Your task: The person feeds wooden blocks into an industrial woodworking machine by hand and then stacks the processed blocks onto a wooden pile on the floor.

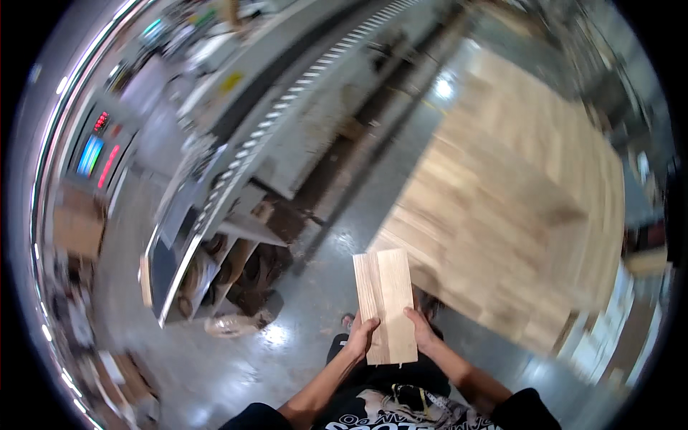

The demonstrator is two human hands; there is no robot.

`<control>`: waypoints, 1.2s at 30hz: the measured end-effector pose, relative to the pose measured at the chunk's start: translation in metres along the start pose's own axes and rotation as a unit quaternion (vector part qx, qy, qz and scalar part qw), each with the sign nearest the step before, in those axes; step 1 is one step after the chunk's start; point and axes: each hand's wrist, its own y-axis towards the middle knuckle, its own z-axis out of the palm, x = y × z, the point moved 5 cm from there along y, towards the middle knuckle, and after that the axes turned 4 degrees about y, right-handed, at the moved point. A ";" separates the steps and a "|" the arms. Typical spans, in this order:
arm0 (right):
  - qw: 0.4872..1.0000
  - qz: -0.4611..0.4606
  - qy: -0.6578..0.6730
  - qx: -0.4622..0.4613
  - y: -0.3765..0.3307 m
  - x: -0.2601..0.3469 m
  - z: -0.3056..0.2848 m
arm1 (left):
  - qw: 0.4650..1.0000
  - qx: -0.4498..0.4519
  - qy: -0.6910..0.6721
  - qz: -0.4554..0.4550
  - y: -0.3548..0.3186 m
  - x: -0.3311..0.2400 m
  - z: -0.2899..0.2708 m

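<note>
The pale rectangular wooden board [385, 304] shows bare, matt timber with straight grain and a seam down its length where two strips meet. The broad stack of light wooden planks [516, 208] has the same unfinished, dull surface. The grey concrete floor [308, 337] is smooth and glossy, throwing back bright lamp spots. The long grey machine [236, 136] looks like painted metal, dusty and matt.
</note>
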 end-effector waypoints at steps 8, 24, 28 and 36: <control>0.967 0.152 -0.145 0.146 0.069 -0.117 0.254 | 0.968 -0.127 -0.187 0.109 -0.120 -0.082 -0.232; 0.852 0.313 -0.247 0.338 0.206 -0.275 0.598 | 0.838 -0.341 -0.361 0.224 -0.157 -0.163 -0.521; 0.812 0.325 -0.280 0.395 0.259 -0.291 0.680 | 0.818 -0.378 -0.370 0.227 -0.144 -0.198 -0.581; 0.795 0.338 -0.331 0.379 0.321 -0.312 0.818 | 0.796 -0.359 -0.428 0.234 -0.104 -0.252 -0.707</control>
